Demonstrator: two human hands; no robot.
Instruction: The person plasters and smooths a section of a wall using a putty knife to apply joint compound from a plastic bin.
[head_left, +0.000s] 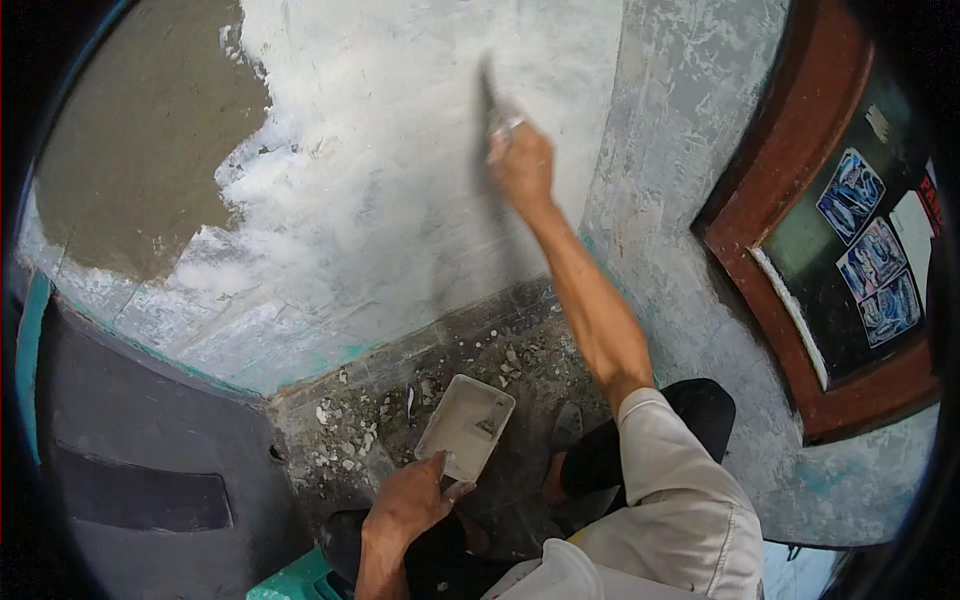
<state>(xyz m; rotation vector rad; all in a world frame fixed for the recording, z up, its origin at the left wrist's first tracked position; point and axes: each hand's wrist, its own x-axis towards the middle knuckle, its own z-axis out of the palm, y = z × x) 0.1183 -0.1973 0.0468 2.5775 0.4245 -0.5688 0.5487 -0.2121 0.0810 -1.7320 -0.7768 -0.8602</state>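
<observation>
My right hand (525, 170) is raised against the wall, closed round the handle of a putty knife (486, 85). Motion blurs the knife's narrow side, so I cannot tell whether its blade touches the surface. White filler covers this part of the wall (390, 160), its ragged left edge meeting a bare grey-brown patch (140, 130). Low in front of me, my left hand (405, 505) grips the near end of a shallow rectangular tray (485, 388), thumb and fingers at its rim. Pale filler coats the tray's inside, with a darker smear near its right side.
Flakes and rubble (345, 430) litter the floor along the wall's foot. To the right, a brown wooden frame (770, 160) surrounds a dark pane with stickers (850, 195). A dark grey panel (170, 410) stands at left. A teal object (290, 580) shows at the lower edge.
</observation>
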